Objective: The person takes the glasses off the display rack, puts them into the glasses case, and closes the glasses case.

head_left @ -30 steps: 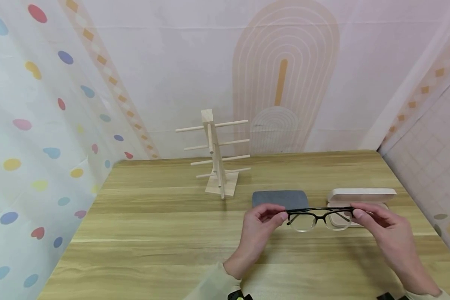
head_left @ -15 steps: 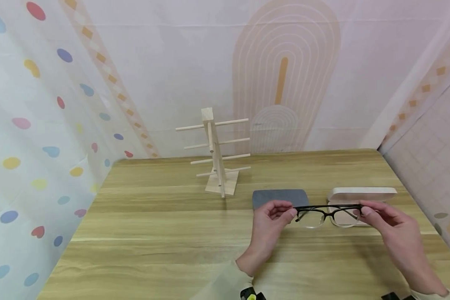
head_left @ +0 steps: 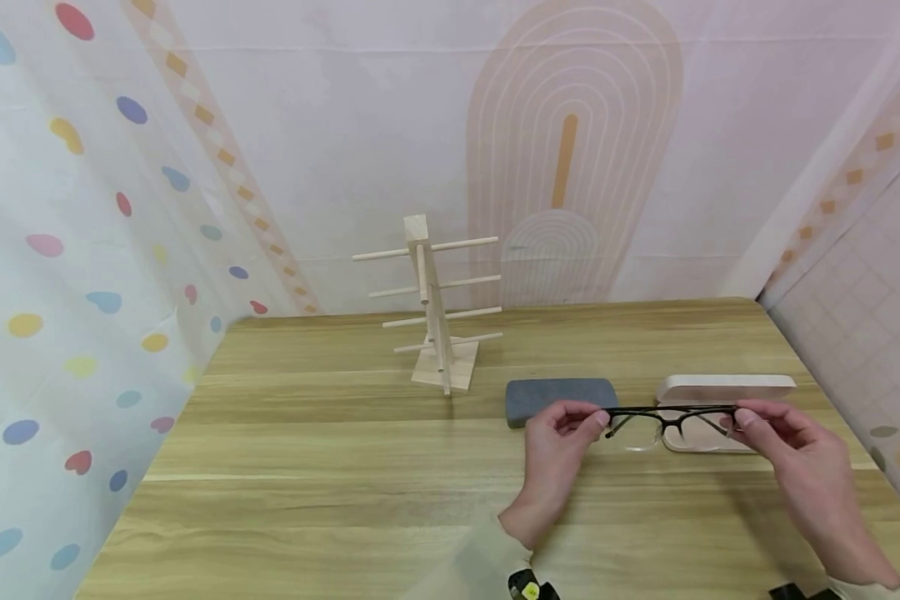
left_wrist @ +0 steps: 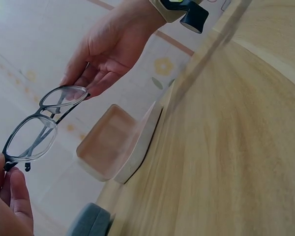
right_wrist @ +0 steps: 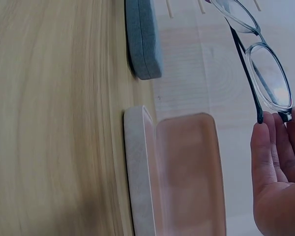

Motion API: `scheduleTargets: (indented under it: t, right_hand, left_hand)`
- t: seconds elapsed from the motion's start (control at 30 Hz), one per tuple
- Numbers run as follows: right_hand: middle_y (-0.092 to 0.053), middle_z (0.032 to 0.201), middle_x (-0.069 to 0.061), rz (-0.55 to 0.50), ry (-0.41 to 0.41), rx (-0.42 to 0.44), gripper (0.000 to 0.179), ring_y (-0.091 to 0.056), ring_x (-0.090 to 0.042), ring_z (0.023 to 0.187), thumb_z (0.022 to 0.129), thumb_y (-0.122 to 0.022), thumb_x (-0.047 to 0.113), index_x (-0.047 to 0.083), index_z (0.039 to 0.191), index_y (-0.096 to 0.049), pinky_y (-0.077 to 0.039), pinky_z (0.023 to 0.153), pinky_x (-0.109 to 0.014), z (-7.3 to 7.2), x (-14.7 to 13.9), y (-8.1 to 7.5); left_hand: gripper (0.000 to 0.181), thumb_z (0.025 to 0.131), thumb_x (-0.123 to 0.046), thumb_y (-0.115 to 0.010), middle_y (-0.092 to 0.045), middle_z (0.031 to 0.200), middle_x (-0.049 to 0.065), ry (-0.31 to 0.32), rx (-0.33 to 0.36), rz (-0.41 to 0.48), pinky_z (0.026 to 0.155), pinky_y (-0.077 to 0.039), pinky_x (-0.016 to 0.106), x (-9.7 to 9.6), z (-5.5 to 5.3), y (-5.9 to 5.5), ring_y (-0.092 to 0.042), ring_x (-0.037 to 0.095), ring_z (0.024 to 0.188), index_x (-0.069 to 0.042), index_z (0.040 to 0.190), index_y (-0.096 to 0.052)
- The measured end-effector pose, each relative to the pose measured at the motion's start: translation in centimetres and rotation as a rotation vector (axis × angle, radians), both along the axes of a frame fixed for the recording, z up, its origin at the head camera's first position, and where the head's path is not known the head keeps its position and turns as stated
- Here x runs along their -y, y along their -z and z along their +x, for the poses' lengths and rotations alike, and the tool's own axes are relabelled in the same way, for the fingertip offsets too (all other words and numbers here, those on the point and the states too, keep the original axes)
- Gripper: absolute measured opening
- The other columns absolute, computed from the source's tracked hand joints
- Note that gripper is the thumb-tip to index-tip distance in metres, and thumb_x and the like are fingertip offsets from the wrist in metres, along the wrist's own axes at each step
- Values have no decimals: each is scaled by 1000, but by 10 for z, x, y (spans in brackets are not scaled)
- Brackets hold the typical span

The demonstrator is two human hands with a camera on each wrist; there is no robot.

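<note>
A pair of glasses point(head_left: 672, 423) with a black upper frame and clear lower rims is held up above the table, its temples folded behind the lenses. My left hand point(head_left: 558, 450) pinches one end of the frame between thumb and fingers. At the other end my right hand point(head_left: 806, 458) pinches the hinge corner the same way. Behind the glasses lies an open glasses case point(head_left: 726, 387), white outside and pinkish inside, as the right wrist view shows. To its left a closed grey-blue glasses case point(head_left: 555, 396) sits partly behind my left hand.
A wooden rack point(head_left: 435, 308) with several thin pegs stands left of the cases, near the back of the wooden table point(head_left: 285, 467). Patterned curtains point(head_left: 345, 150) hang behind the table and along its left side.
Both hands have shifted to the right with the glasses, which now overlap the open case more in the head view. More of the grey-blue case shows.
</note>
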State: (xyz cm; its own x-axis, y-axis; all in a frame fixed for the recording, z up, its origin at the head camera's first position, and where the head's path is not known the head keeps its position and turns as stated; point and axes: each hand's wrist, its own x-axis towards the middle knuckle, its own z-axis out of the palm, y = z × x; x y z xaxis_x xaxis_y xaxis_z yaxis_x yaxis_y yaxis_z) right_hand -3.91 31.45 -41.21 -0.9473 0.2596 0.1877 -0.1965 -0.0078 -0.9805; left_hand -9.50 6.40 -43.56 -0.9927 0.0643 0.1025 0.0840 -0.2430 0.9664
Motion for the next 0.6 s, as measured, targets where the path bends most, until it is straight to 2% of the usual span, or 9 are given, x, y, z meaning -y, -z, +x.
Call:
scheduleTargets:
  t: [0.23, 0.37, 0.47, 0.6]
  right_hand:
    - [-79, 96, 0, -19, 7, -19, 17, -75, -6, 88, 99, -64, -4, 4, 110, -74, -57, 80, -18, -1, -6, 3]
    - [-79, 97, 1, -34, 19, -2, 16, -75, -6, 88, 100, -64, -2, 6, 110, -74, -57, 80, -17, -2, -10, 4]
    - [-79, 97, 1, -66, 15, -7, 18, -75, -6, 88, 101, -63, -3, 7, 109, -75, -57, 80, -16, -2, -13, 5]
    - [-79, 96, 2, -82, 30, -4, 18, -75, -5, 86, 100, -63, -3, 8, 107, -76, -57, 79, -16, -4, -17, 7]
  left_hand:
    - [15, 90, -4, -78, -76, 89, 8, -1, 19, 17, 72, -58, 20, -10, 1, 2, -68, 5, 77, 7, 98, -74]
    - [16, 92, -7, -76, -76, 90, 14, -4, -14, 14, 73, -58, 21, -16, 2, 3, -69, 6, 78, 8, 100, -74]
    - [18, 95, -9, -73, -75, 93, 21, -8, -50, 4, 74, -59, 22, -20, 3, 4, -71, 13, 80, 8, 102, -75]
    - [21, 98, -12, -70, -76, 98, 20, -11, -61, -15, 74, -58, 21, -25, 4, 5, -71, 15, 81, 7, 104, -76]
